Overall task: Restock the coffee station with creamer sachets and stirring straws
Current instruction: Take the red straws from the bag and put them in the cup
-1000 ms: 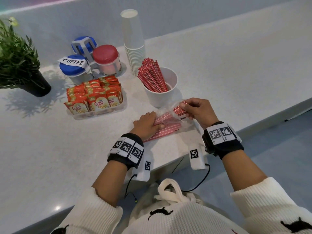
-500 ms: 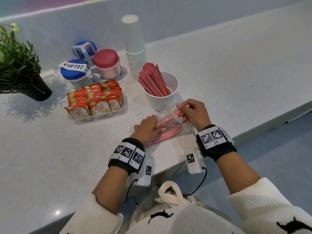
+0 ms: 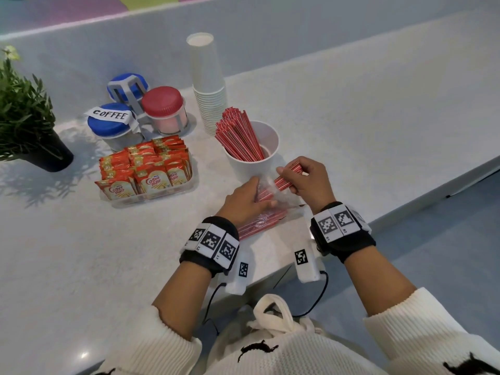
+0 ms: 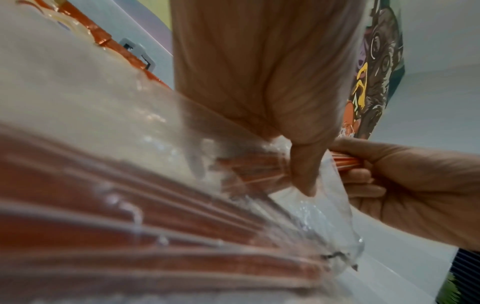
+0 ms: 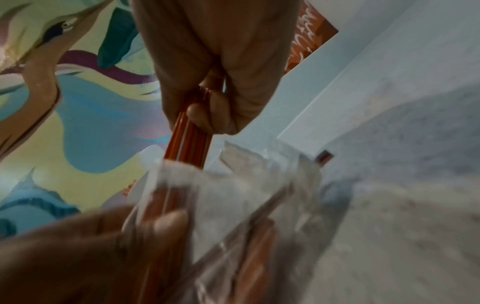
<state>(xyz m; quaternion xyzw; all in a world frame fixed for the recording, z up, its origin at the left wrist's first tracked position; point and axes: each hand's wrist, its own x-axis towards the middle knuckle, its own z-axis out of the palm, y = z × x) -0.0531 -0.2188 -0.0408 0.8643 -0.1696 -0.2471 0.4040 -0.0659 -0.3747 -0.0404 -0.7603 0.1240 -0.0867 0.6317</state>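
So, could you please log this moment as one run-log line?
left hand: holds clear plastic bag | right hand: grips red striped straws at bag mouth

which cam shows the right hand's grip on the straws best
The right wrist view: the right hand curls round the red straws outside the plastic bag. The head view shows that grip small, from above; the left wrist view shows it side-on, partly behind the left hand.

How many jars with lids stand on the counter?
3. The red-lidded jar stands left of the cup stack; the COFFEE jar, blue-lidded, left of that; the rear blue-lidded jar behind them, partly hidden.
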